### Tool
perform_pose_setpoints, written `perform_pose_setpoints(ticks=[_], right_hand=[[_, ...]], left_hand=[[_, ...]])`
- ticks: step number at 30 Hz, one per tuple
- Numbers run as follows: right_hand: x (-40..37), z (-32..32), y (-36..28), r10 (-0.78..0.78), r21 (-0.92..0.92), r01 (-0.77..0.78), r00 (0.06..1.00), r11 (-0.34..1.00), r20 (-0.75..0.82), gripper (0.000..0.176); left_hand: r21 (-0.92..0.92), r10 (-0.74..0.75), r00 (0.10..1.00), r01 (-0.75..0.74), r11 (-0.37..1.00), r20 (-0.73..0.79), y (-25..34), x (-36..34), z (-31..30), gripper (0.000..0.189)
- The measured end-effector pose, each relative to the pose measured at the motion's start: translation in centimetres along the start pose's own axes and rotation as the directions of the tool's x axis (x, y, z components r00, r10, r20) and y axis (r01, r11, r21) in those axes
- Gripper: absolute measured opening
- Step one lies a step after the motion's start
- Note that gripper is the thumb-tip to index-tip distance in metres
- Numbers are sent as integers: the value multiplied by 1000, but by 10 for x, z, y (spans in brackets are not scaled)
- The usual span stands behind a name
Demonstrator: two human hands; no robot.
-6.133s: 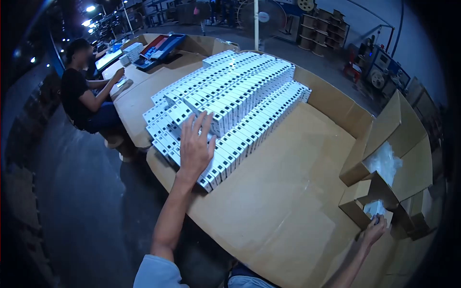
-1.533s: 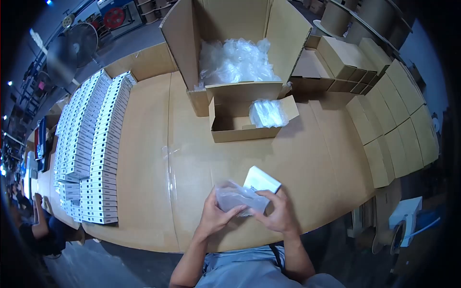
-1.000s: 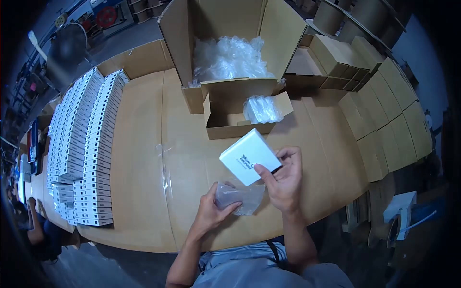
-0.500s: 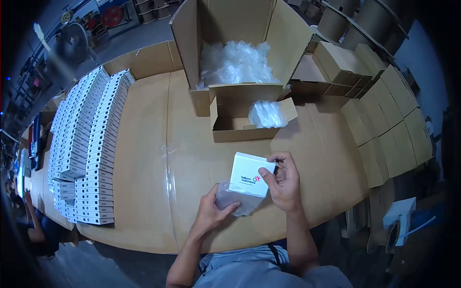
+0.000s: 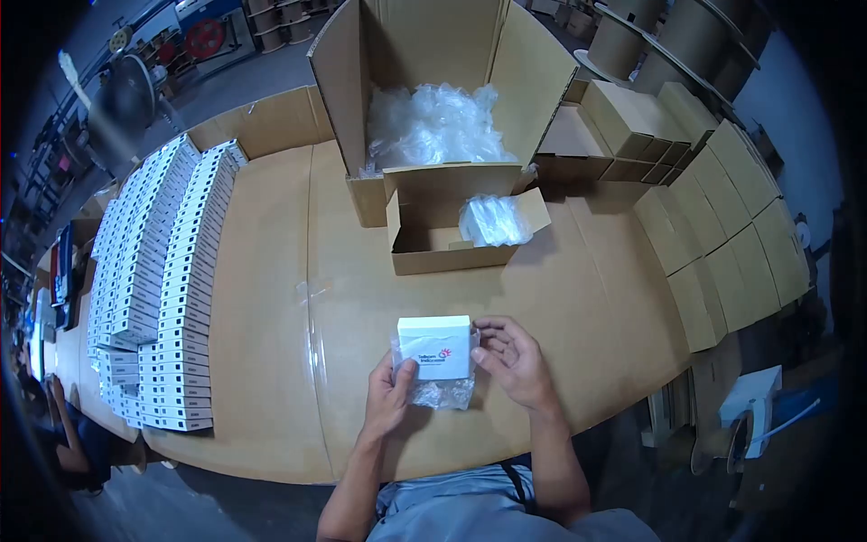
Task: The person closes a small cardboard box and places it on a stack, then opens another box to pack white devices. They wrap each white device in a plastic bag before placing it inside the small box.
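A small white box (image 5: 433, 339) with a printed logo stands partly inside a clear bubble-wrap bag (image 5: 442, 394), just above the table near its front edge. Its upper part sticks out of the bag. My left hand (image 5: 388, 402) grips box and bag from the left, thumb across the front. At the right side, my right hand (image 5: 519, 366) has its fingers curled with the thumb and fingertips at the bag's edge. Beyond them, a bubble-wrapped bundle (image 5: 494, 221) lies in the right part of an open shallow carton (image 5: 452, 263).
Behind the shallow carton, a large open carton (image 5: 537, 72) holds a heap of clear bubble bags (image 5: 438, 126). Rows of stacked white boxes (image 5: 185, 307) line the left. Brown cartons (image 5: 731, 244) are stacked at the right. Another person's hand (image 5: 56, 397) shows at far left.
The white box has moved left and turned upright, with the bag now around its lower part. My right hand has gone from the box's top corner to the bag's right edge.
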State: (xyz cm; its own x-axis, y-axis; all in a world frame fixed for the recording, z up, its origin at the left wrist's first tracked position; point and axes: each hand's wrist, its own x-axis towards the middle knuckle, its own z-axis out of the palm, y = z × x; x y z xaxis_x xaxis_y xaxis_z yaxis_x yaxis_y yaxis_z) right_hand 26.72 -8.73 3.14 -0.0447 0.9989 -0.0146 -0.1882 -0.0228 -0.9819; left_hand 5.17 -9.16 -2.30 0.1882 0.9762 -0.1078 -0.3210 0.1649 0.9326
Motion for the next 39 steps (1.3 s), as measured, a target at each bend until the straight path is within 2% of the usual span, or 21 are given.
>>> perform_pose_setpoints(ticks=[2, 4, 5, 8, 11, 14, 18, 20, 21, 23, 26, 27, 30, 31, 34, 35, 36, 38, 39], right_hand=[[-5, -2, 15, 7, -11, -7, 1000, 1000, -26, 26], [-8, 3, 20, 3, 5, -3, 997, 1000, -76, 20], [-9, 3, 22, -32, -14, 30, 993, 999, -112, 12], [-9, 4, 24, -55, -3, 55, 992, 999, -112, 9], [-12, 7, 19, -119, 12, 121, 987, 993, -106, 8], [-7, 3, 19, -214, 111, 213, 977, 971, 5, 9], [-6, 3, 18, -268, 113, 258, 959, 960, 92, 11], [-6, 2, 20, -232, 65, 227, 970, 972, 77, 13], [-5, 3, 18, -211, 101, 203, 975, 974, 74, 18], [-6, 9, 16, -159, 177, 144, 985, 974, 72, 28], [-9, 11, 23, -145, -168, 159, 985, 973, 96, 46], [-11, 12, 28, -120, -189, 129, 991, 973, 57, 48], [-9, 13, 47, -93, -109, 92, 996, 990, -6, 39], [-9, 13, 49, -99, -100, 99, 995, 990, -1, 36], [-9, 11, 55, -107, -65, 108, 994, 992, 22, 31], [-9, 10, 57, -103, -54, 104, 994, 993, 29, 29], [-10, 8, 57, -98, -44, 100, 995, 994, 34, 28], [-10, 6, 52, -74, -117, 82, 995, 990, 66, 24], [-9, 6, 50, -63, -153, 75, 995, 985, 82, 23]], left_hand=[[43, 8, 1000, -9, 999, 22, 5, 1, 3, 40], [-32, 33, 999, -34, 999, -29, -8, 5, 0, 44], [-69, 47, 997, -51, 996, -56, -12, 7, -1, 47], [86, 23, 1000, -21, 996, -18, -9, 6, -7, 52], [156, 181, 983, -179, 971, 3, 18, 5, 11, 50], [285, 272, 962, -263, 922, 8, 21, 7, 10, 51], [89, 300, 954, -300, 950, 7, 12, 6, 7, 57], [-18, 262, 965, -262, 965, -27, 12, 2, 11, 58], [-72, 248, 968, -251, 965, -39, 15, 2, 14, 58], [-64, 162, 984, -167, 984, -78, 22, 0, 18, 59], [-75, 73, 986, -85, 994, -150, 27, -5, 21, 57], [-82, 51, 983, -67, 994, -177, 28, -5, 21, 56], [26, 82, 985, -79, 997, -150, 28, -6, 18, 46], [45, 119, 989, -115, 992, -87, 37, -7, 21, 44], [37, -49, 999, 49, 998, 5, 35, -9, 13, 43], [102, -56, 998, 60, 993, -42, 25, -9, 7, 36], [93, -76, 996, 80, 993, -46, 20, -8, 3, 33], [73, -115, 992, 118, 990, -51, 15, -8, -2, 28], [109, -82, 994, 90, 990, -71, 17, -7, 0, 26]])
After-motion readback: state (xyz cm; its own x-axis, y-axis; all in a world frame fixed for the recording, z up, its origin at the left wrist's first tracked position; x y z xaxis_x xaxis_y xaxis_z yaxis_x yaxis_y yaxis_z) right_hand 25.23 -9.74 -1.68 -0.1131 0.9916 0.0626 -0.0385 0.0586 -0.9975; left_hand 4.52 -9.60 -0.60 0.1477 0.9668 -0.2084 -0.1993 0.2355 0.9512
